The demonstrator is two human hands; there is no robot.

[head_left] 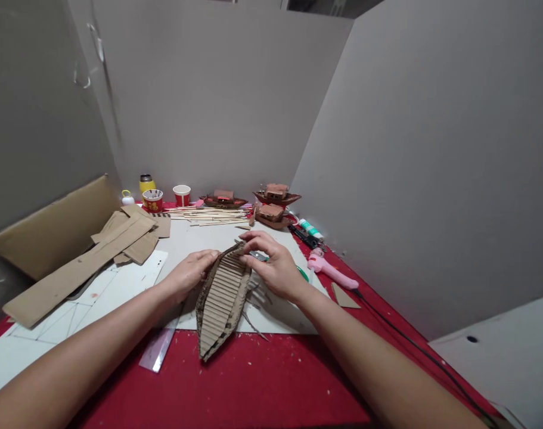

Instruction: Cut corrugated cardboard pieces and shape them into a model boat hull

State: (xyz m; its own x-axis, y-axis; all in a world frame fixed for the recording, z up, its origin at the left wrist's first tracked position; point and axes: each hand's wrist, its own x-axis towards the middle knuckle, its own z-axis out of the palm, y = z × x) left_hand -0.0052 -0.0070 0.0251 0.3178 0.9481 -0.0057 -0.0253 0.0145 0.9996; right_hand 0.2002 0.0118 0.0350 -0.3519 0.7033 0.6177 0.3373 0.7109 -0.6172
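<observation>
A cardboard boat hull [224, 292] with a ribbed, corrugated deck is held tilted over the front edge of the white sheet, one pointed end toward me. My left hand [193, 271] grips its left rim, the thumb along the edge and the other fingers partly hidden behind. On the far right side my right hand [273, 262] pinches the hull near its far tip. A metal scissors blade [257, 255] shows just behind my right fingers, and a green handle [303, 273] peeks out past that wrist. Thin torn cardboard strips [254, 325] lie right of the hull.
Cardboard pieces [119, 238] are piled at left, near a clear ruler [158, 351]. Wooden sticks [208, 214], paper cups [182, 195] and finished model boats [224, 199] line the back. A pink glue gun [334, 271] with a trailing black cord [400, 328] lies at right.
</observation>
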